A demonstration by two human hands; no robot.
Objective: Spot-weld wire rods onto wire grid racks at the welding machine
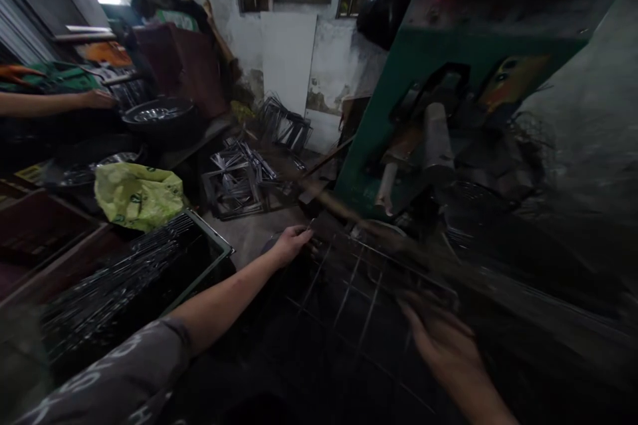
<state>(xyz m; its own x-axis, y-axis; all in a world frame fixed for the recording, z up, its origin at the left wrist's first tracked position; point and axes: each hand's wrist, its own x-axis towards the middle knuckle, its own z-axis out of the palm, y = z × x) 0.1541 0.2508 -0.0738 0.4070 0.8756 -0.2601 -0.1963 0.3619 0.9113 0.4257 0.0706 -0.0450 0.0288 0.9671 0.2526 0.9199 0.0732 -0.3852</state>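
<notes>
**Wire grid before the green machine**

From the left we see a crumpled yellow bag (138,194) and a bin (219,247) of thin shiny rods. Our left hand (293,242) pinches a corner of the square-meshed wire grid (349,285), which lies before the scuffed green machine (399,113). Our right hand (438,339) is blurred at its near edge, and we cannot tell its grip. Behind is a stained white wall (289,60).
</notes>
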